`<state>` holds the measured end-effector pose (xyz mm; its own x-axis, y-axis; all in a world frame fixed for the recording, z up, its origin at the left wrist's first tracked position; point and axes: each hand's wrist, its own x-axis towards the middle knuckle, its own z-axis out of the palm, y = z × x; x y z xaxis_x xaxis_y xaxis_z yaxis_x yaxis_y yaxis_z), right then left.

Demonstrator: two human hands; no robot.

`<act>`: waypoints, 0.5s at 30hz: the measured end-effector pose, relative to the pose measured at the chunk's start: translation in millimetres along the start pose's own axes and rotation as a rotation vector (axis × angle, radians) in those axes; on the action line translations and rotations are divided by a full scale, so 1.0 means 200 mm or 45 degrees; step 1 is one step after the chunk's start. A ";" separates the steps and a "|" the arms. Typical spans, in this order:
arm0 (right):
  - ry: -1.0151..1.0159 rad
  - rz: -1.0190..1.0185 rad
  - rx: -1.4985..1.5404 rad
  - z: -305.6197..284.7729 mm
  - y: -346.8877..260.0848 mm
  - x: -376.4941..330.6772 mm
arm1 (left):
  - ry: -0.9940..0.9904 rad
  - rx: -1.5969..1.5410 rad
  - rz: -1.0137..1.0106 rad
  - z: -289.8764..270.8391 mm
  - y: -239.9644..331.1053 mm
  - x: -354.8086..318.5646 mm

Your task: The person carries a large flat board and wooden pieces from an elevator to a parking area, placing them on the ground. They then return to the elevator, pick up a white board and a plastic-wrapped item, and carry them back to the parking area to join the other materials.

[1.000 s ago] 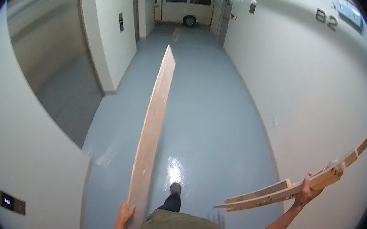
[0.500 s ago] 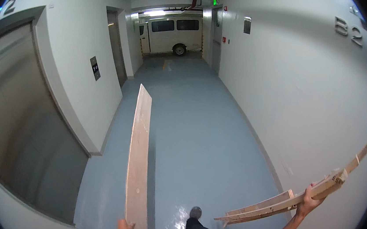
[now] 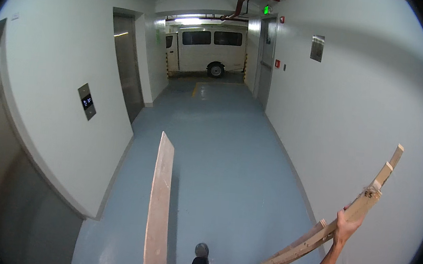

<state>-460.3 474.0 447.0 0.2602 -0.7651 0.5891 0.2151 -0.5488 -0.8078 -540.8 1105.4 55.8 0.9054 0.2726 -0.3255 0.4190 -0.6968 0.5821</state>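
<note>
A long, flat wooden board [image 3: 160, 203] juts forward on the left from the lower edge, above the floor. My left hand is out of view below it. On the right, my right hand [image 3: 347, 227] is wrapped round a bundle of narrow wooden strips [image 3: 307, 247]. The bundle slants, its near-left end low and its other end rising toward the right wall. The strips differ in length, and rough, splintered bits show at their ends. One of my shoes [image 3: 201, 249] shows on the floor between the two loads.
A blue-grey corridor floor [image 3: 220, 148] runs ahead to a parked white van [image 3: 203, 57]. Metal elevator doors [image 3: 128, 68] and a call panel [image 3: 86, 101] line the left wall. A grey door [image 3: 265, 61] stands far right along the white right wall [image 3: 345, 119].
I have moved forward along the corridor; the van and door look nearer. My left hand has slipped out of view, and the wooden bundle now tilts more steeply.
</note>
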 end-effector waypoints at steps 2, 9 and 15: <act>0.042 -0.002 -0.002 0.03 0.08 0.07 | -0.003 0.016 0.005 0.01 0.04 0.14; 0.097 -0.043 0.079 0.44 0.32 0.18 | 0.029 0.037 0.082 -0.07 -0.09 0.79; 0.200 -0.082 0.060 0.90 0.52 0.32 | -0.278 0.373 -0.167 -0.43 0.73 1.27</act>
<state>-252.7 428.7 405.1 0.0950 -0.7743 0.6257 0.2715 -0.5845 -0.7646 -243.3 1130.5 122.6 0.7963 0.2466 -0.5524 0.4648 -0.8339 0.2977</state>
